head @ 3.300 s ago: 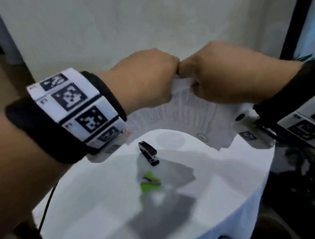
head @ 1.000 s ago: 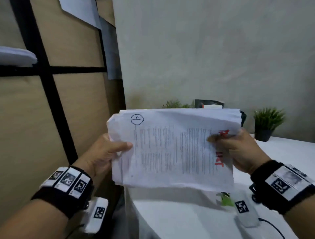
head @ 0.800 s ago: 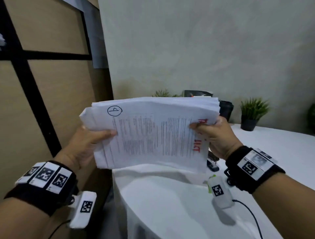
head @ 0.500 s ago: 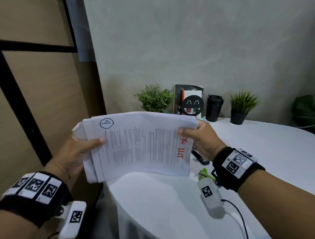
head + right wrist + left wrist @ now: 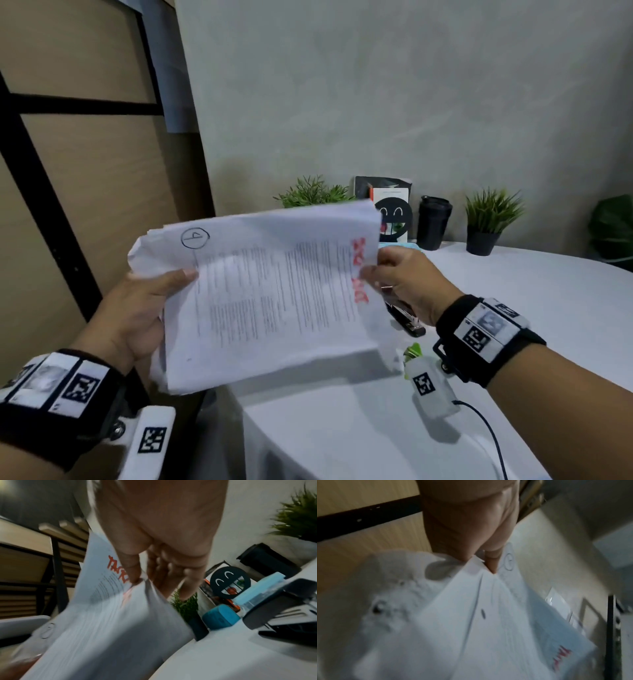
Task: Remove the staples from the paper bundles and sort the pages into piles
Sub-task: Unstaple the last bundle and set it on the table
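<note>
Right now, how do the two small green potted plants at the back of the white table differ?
The left potted plant is largely hidden: the held paper bundle covers its lower part in the head view. The right potted plant shows whole, black pot included. The left one stands beside the smiley-face sign; the right one stands beyond the black tumbler. Both are spiky green tufts standing by the grey wall.

Paper bundle (image 5: 270, 298) hides most of the stapler (image 5: 406, 320).
</note>
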`<control>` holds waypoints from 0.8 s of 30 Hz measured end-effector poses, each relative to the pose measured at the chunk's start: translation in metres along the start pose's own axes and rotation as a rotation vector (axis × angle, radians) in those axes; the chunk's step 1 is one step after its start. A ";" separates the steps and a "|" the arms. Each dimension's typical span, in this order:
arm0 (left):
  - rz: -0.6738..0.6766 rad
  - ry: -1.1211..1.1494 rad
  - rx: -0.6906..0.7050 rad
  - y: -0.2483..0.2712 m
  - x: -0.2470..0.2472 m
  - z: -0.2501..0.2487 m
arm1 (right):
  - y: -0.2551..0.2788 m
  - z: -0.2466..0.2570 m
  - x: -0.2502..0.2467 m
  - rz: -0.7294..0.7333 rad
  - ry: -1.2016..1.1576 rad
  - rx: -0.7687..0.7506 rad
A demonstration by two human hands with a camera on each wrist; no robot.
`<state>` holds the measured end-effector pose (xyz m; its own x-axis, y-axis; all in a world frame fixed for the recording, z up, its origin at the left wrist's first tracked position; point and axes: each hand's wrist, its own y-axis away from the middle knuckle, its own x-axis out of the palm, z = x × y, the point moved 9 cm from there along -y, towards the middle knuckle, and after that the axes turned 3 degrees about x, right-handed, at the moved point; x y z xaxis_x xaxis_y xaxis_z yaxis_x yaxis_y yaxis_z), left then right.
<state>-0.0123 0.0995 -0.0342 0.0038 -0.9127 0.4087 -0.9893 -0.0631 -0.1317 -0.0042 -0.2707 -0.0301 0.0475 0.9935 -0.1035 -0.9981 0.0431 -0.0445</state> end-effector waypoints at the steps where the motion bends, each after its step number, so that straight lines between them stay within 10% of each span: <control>1: -0.043 0.041 -0.012 -0.001 -0.003 -0.001 | 0.006 0.003 -0.012 -0.110 -0.021 -0.013; 4: -0.138 0.227 -0.081 0.007 0.001 0.006 | 0.037 -0.006 -0.013 -0.246 -0.225 0.048; 10: -0.279 0.367 -0.259 0.046 0.052 0.070 | 0.080 -0.012 0.111 0.216 -0.517 0.207; 17: -0.309 0.137 -0.346 0.056 0.035 0.087 | 0.028 -0.046 0.055 -0.106 -0.147 0.382; 24: -0.198 -0.292 -0.480 0.038 0.032 0.117 | 0.003 -0.060 0.025 0.135 0.555 0.477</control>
<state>-0.0324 0.0205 -0.1319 0.1678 -0.9797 0.1098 -0.9207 -0.1159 0.3727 -0.0032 -0.2525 -0.0926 -0.1902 0.7998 -0.5693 -0.8993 0.0907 0.4278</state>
